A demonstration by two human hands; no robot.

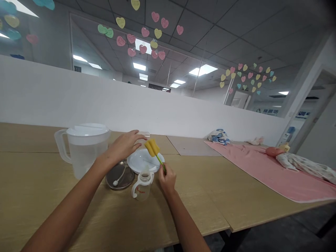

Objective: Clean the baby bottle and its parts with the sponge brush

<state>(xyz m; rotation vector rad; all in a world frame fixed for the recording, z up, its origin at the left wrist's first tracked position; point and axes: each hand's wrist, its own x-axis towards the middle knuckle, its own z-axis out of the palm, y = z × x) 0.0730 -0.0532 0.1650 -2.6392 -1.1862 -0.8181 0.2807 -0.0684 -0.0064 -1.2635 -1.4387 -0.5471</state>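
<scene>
My left hand (123, 145) is raised above the table, its fingers curled around a clear plastic cylinder (143, 135), perhaps a cup or bottle body. My right hand (167, 180) grips the green handle of a bottle brush, whose yellow sponge head (152, 147) points up and left over a white plastic plate (136, 161). Just in front of the plate stands a clear baby bottle (143, 186) with white handles. Its contents are hard to make out.
A plastic water pitcher (84, 148) with a white lid stands left of a steel dish (120, 175) holding a small white utensil. The wooden table (199, 185) runs right to a pink cloth (262, 171) bearing a doll and folded fabric.
</scene>
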